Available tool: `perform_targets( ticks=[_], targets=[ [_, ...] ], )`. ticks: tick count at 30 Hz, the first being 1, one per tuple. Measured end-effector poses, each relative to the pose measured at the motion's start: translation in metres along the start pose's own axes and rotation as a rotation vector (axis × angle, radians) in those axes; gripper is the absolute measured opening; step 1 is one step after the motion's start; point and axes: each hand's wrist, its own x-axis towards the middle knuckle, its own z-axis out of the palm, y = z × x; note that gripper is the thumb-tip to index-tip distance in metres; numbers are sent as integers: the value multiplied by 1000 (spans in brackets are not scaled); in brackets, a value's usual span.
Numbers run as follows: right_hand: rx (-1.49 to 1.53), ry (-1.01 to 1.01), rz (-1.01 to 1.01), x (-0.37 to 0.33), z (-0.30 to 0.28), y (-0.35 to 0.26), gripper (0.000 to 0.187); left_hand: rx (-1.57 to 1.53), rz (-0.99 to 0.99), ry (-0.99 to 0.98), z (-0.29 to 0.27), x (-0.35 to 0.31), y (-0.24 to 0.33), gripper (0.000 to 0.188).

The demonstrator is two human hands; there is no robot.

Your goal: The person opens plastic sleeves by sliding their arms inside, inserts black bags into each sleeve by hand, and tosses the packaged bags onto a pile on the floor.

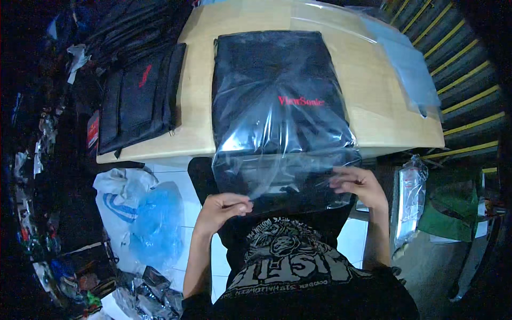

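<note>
A flat black laptop bag (274, 69) with red lettering lies on the wooden table inside a clear plastic bag (285, 141). The loose end of the plastic hangs over the near table edge toward me. My left hand (226, 209) is closed at the left corner of that loose end, thumb against fingers. At the right side of the plastic, my right hand (360, 184) pinches its edge, fingers bent toward the thumb. Glare covers part of the plastic. The laptop bag itself is touched by neither hand.
More black bags (141, 101) are stacked on the table's left. Clear plastic sleeves (408, 69) lie at the far right. On the floor are white and blue plastic bags (154, 224) at left, a plastic-wrapped pack (409, 197) and a green bag (448, 205) at right.
</note>
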Motion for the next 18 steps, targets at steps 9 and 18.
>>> perform_targets(
  ticks=[9,18],
  targets=[
    [95,-102,-50,-16,-9,14,63,-45,42,-216,-24,-12,14,61],
    [-5,-153,275,-37,-3,24,40,105,17,-157,-12,7,12,37]
  ],
)
